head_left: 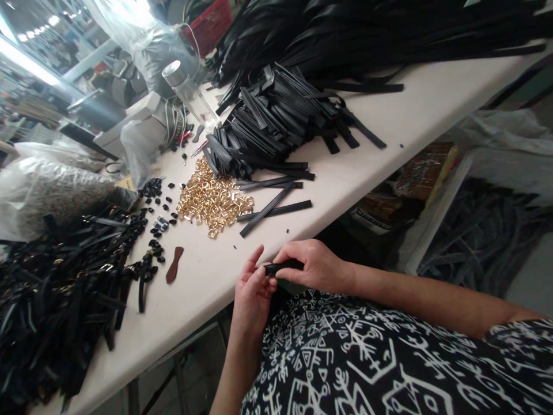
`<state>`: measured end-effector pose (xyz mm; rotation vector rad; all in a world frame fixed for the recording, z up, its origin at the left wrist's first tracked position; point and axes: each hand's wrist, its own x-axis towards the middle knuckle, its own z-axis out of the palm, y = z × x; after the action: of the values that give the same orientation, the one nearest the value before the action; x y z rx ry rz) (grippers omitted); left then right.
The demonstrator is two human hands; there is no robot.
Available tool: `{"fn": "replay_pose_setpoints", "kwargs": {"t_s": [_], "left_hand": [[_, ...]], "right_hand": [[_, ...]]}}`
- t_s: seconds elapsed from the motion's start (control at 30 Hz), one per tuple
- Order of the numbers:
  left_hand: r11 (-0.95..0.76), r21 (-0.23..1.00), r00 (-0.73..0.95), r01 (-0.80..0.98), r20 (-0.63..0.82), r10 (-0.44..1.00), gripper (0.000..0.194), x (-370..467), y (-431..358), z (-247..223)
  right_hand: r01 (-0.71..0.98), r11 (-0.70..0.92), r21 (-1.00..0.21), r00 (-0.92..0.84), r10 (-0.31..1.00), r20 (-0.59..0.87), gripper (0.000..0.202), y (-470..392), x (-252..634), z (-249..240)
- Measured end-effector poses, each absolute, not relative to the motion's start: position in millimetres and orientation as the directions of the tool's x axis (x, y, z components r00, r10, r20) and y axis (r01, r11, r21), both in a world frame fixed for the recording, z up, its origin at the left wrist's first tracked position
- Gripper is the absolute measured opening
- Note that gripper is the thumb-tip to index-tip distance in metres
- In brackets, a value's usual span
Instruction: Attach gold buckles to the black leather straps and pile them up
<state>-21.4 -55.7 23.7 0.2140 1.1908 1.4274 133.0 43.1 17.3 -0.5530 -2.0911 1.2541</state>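
Both my hands meet at the table's front edge around one short black strip [283, 267]. My left hand [254, 288] pinches its left end between thumb and fingers, with one finger raised. My right hand [311, 266] is wrapped round the other end. Beyond them, on the white table [207, 268], lie loose black strips [276, 212], a heap of gold buckles [211, 199] and a bigger pile of black strips [268, 118]. Small black pieces [158, 248] are scattered left of the buckles.
A brown bow-shaped piece [174, 265] lies at left, near a large heap of black straps [56, 300]. Long black strips [367, 34] cover the back. A clear bottle [190, 92] and plastic bags [52, 184] stand behind. Below right is a bin [484, 230] of dark strips.
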Motion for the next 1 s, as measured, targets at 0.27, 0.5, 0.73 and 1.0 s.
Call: {"fn": "replay_pose_setpoints", "kwargs": {"t_s": [0.27, 0.5, 0.73, 1.0], "left_hand": [[0.045, 0.955, -0.285, 0.294, 0.042, 0.958, 0.016, -33.0, -63.4, 22.0], [-0.243, 0.637, -0.114, 0.732, 0.466, 0.878, 0.020, -37.8, -65.0, 27.6], [-0.103, 0.932, -0.395, 0.348, 0.245, 0.886, 0.020, -36.0, -83.0, 35.6], [0.225, 0.951, -0.494, -0.210, -0.302, 0.815, 0.023, -38.7, -70.1, 24.6]], "right_hand": [[0.088, 0.554, -0.827, -0.753, 0.581, 0.309, 0.011, 46.3, 131.5, 18.1], [0.072, 0.392, -0.917, -0.759, 0.618, 0.205, 0.009, 49.7, 126.9, 19.1], [0.013, 0.417, -0.909, -0.690, 0.661, 0.294, 0.004, 59.9, 129.5, 28.5], [-0.004, 0.552, -0.834, -0.757, 0.543, 0.364, 0.009, 53.5, 122.9, 26.8]]}}
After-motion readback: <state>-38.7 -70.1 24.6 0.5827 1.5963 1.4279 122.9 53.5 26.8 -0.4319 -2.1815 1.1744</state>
